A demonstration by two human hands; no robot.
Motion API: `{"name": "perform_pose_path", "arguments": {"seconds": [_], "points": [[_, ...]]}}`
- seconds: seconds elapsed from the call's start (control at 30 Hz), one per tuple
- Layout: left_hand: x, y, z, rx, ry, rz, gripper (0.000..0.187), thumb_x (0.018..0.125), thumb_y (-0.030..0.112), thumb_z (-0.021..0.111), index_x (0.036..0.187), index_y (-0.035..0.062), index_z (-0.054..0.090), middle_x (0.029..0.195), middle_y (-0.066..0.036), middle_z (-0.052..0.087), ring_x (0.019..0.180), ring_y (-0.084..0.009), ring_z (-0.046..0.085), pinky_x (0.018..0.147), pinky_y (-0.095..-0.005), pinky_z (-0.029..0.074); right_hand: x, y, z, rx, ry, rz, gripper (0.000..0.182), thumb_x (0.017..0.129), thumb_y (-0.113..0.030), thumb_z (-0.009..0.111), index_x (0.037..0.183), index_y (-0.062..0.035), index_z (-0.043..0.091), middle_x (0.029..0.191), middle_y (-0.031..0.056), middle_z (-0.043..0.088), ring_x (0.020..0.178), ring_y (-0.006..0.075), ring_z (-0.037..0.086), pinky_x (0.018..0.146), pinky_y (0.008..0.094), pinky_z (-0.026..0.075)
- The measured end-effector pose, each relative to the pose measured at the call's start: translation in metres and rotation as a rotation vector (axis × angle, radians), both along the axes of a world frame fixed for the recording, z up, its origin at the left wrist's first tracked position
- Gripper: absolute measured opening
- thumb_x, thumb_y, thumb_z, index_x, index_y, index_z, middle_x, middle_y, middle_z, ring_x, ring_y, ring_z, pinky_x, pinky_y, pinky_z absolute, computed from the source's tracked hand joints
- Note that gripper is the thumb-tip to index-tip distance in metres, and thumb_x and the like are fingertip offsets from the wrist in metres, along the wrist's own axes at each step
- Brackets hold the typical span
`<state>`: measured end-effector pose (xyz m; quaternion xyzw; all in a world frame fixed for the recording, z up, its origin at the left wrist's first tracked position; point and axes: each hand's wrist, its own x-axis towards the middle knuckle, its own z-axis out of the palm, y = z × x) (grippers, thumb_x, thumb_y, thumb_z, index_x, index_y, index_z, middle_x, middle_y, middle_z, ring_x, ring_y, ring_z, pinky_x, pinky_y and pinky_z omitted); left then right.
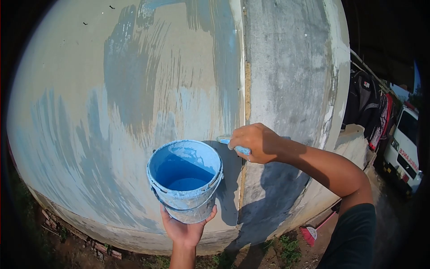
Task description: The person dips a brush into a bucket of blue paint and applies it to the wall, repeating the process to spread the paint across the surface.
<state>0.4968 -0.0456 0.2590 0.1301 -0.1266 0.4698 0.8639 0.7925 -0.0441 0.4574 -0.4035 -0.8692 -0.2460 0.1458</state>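
The left hand (187,232), fingers spread, supports a bucket (184,198) with blue paint (186,184) inside; the right hand (257,142) closes around a paintbrush (242,149) near the wall's (58,62) vertical seam (247,89). Left of it, patchy blue streaks leave beige gaps; the grey panel (286,67) rightward shows no clear blue strokes.

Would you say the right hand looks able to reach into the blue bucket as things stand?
Probably yes: the right hand is close beside the bucket, whose top is open with no lid, and the left hand supports it from below.
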Motion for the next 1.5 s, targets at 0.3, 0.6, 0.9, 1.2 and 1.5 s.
{"name": "perform_pose_path", "arguments": {"seconds": [0.3,0.6,0.9,1.2,1.5], "points": [[0.003,-0.005,0.015,0.002,-0.055,-0.033,0.09,0.1,0.077,0.04,0.172,0.0252,0.023,0.176,-0.016,0.027,0.156,-0.0449,0.035,0.112,-0.0788,0.038,-0.006,0.016,0.201,0.832,0.031,-0.044,0.027,0.08,0.0,0.085,0.105,-0.0102,0.08,0.102,0.0109,0.077,0.089,0.0301,0.076,0.084,0.0397,0.062],[-0.02,0.007,-0.001,0.049,-0.03,0.017,0.092,0.101,0.075,0.039,0.172,0.0198,0.023,0.175,-0.021,0.027,0.156,-0.0476,0.033,0.113,-0.079,0.035,-0.038,0.01,0.025,0.161,-0.063,0.07,0.021,0.084,-0.006,0.08,0.105,-0.0068,0.078,0.107,0.0134,0.076,0.098,0.0293,0.074,0.079,0.0417,0.062],[-0.027,0.019,0.007,0.098,-0.055,-0.015,0.094,0.099,0.076,0.041,0.172,0.0196,0.023,0.175,-0.021,0.027,0.155,-0.0473,0.034,0.112,-0.0789,0.037,-0.064,-0.006,0.203,0.332,0.304,-0.071,0.015,0.086,-0.006,0.073,0.098,-0.0005,0.08,0.084,0.0155,0.076,0.075,0.0233,0.071,0.077,0.037,0.058],[-0.042,0.021,0.021,0.037,-0.082,-0.045,0.093,0.1,0.075,0.041,0.172,0.0195,0.023,0.176,-0.02,0.026,0.156,-0.0472,0.034,0.112,-0.0808,0.035,-0.053,0.04,0.154,0.781,-0.378,-0.053,0.014,0.084,-0.01,0.08,0.097,-0.0099,0.074,0.099,0.0079,0.071,0.093,0.0239,0.073,0.071,0.0375,0.062],[-0.085,0.028,0.043,-0.01,-0.072,-0.117,0.09,0.103,0.077,0.028,0.174,0.0228,0.019,0.177,-0.018,0.025,0.156,-0.0481,0.035,0.112,-0.0806,0.036,-0.087,0.013,0.119,0.069,0.223,0.052,0.016,0.084,-0.003,0.078,0.1,-0.001,0.079,0.097,0.0166,0.078,0.087,0.0307,0.075,0.079,0.0364,0.058]]}}
